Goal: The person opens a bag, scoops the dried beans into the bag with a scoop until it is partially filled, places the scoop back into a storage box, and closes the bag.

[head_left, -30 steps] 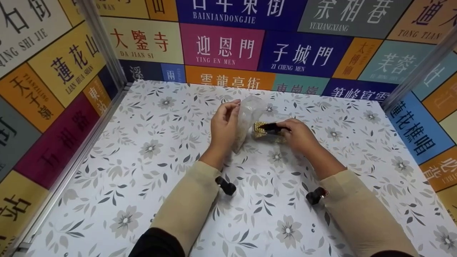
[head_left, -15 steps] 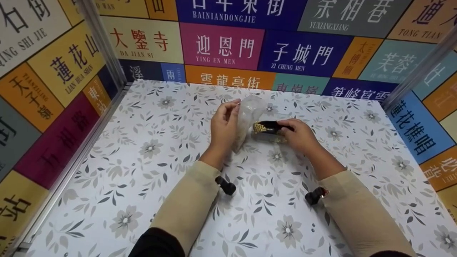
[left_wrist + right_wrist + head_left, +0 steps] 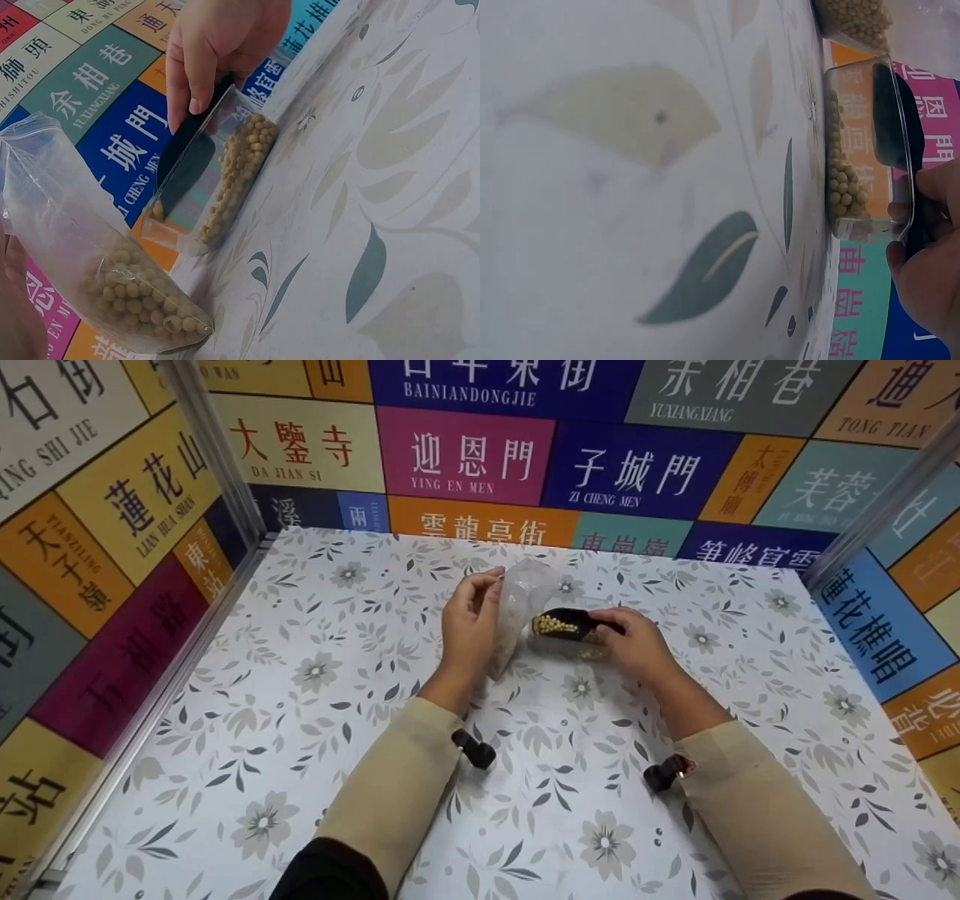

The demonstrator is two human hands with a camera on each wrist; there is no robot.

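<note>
A clear bag (image 3: 517,611) with round beans in its lower part stands on the table; the left hand (image 3: 471,619) pinches its edge. Right of it is a clear box (image 3: 240,169) with beans heaped along its bottom. The right hand (image 3: 637,645) grips a black scoop (image 3: 577,619) by its handle, over the box's opening. Some yellowish beans lie in the scoop's front part. In the right wrist view the scoop (image 3: 892,116) dips into the box (image 3: 870,217), and the thumb is near the box's rim. The bag (image 3: 135,296) stands close to the box's left end.
A white table cloth (image 3: 300,765) with grey flowers and leaves covers the table. Coloured panels (image 3: 465,457) with lettering stand behind and at both sides, with metal posts (image 3: 225,450) at the corners.
The scoop has tilted and shifted slightly right, showing more of its black inside, with its beans spread along the front part. The left hand and the bag have stayed in place.
</note>
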